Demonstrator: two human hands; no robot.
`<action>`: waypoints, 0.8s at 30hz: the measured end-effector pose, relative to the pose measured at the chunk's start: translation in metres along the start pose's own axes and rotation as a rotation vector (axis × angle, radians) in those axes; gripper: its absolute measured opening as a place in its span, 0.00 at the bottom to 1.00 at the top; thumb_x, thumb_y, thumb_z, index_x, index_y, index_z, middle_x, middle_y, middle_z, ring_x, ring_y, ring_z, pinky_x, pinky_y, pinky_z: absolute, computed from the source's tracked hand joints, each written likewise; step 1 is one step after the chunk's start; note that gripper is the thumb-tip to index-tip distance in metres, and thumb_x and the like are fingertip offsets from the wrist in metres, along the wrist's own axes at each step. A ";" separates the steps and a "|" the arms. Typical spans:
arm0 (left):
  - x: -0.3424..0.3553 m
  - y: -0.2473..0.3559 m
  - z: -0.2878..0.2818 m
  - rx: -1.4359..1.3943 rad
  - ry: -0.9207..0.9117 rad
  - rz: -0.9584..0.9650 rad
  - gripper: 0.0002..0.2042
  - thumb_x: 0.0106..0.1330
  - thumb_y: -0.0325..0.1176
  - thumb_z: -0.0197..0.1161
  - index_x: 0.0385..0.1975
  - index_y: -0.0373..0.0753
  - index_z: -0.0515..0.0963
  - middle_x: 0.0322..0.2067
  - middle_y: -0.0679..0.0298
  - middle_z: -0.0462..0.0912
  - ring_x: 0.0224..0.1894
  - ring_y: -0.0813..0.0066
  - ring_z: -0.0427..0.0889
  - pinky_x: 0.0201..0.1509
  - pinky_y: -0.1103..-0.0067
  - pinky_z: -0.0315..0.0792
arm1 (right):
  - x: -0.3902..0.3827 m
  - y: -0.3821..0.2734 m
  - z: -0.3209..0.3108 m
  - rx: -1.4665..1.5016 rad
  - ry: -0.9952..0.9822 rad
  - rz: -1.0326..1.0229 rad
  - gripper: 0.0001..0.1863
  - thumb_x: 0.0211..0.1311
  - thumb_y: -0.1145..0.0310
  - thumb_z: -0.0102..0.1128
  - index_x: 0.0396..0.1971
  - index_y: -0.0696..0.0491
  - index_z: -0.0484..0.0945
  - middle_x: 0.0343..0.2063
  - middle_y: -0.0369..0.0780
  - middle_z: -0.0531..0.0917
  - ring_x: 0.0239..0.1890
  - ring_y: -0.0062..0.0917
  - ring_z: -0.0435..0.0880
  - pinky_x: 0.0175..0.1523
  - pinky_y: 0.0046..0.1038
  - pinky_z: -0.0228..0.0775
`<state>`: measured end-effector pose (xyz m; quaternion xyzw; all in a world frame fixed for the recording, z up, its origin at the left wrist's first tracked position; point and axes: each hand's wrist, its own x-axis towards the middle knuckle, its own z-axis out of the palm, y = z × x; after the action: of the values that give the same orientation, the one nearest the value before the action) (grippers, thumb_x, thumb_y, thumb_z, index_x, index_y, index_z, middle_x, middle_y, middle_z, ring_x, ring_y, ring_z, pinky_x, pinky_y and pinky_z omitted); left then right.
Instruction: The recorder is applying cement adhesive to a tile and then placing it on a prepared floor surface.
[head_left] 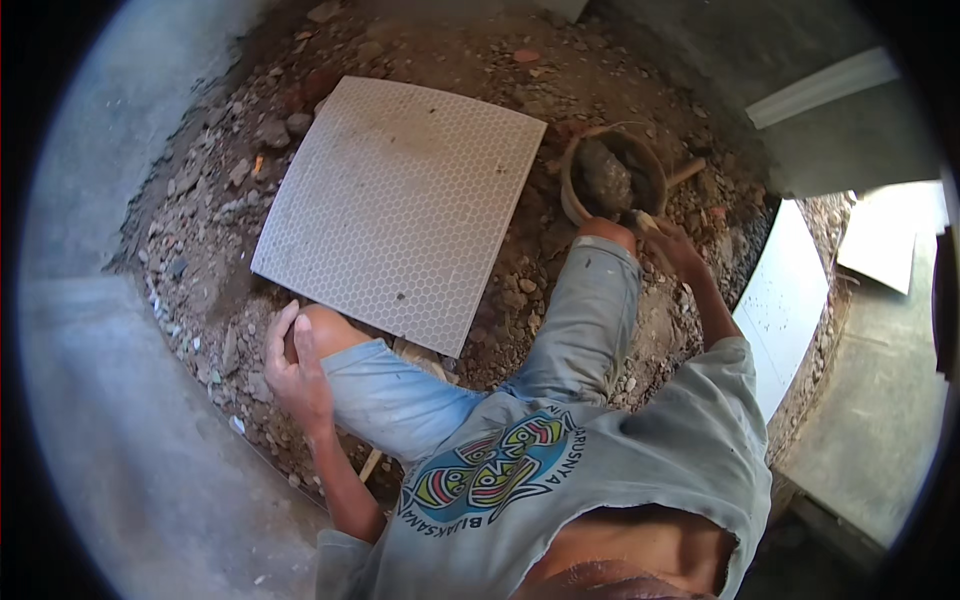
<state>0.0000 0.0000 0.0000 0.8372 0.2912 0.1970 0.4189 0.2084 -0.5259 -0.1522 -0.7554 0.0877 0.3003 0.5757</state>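
In the head view, a large, pale, square tile with a honeycomb-patterned face (400, 215) lies on brown rubble (215, 205). Right of the tile, a round, brownish bucket (571, 197) holds a grey, lumpy mass (605, 175). At the bucket's near rim, well apart from the tile, the right hand (676, 248) pinches a tool's short, pale handle (646, 221). The left hand (302, 385), fingers loosely parted, rests against a bare knee (332, 336) beside the tile's near edge.
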 end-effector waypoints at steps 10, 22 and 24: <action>0.008 0.006 -0.029 0.079 -0.030 0.004 0.15 0.68 0.36 0.56 0.45 0.29 0.77 0.45 0.53 0.80 0.49 0.64 0.77 0.55 0.73 0.69 | -0.034 -0.038 0.028 -0.003 0.121 0.042 0.21 0.64 0.60 0.57 0.55 0.54 0.73 0.31 0.33 0.77 0.25 0.15 0.76 0.25 0.18 0.69; 0.150 0.040 -0.046 -0.823 0.513 0.270 0.22 0.67 0.34 0.57 0.57 0.30 0.64 0.49 0.51 0.78 0.48 0.63 0.80 0.55 0.71 0.69 | -0.037 -0.108 0.121 -0.242 0.098 -0.276 0.23 0.63 0.61 0.57 0.56 0.54 0.71 0.27 0.33 0.78 0.23 0.14 0.75 0.25 0.17 0.66; 0.147 0.017 -0.049 -0.855 0.598 0.165 0.24 0.65 0.34 0.59 0.57 0.30 0.63 0.47 0.53 0.79 0.46 0.66 0.80 0.52 0.74 0.70 | -0.024 -0.112 0.163 -0.203 0.007 -0.204 0.23 0.63 0.61 0.57 0.56 0.54 0.71 0.27 0.33 0.77 0.22 0.14 0.74 0.24 0.16 0.65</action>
<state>0.0882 0.1168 0.0541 0.5190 0.2249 0.5609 0.6045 0.1850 -0.3449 -0.0726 -0.8157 -0.0182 0.2450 0.5236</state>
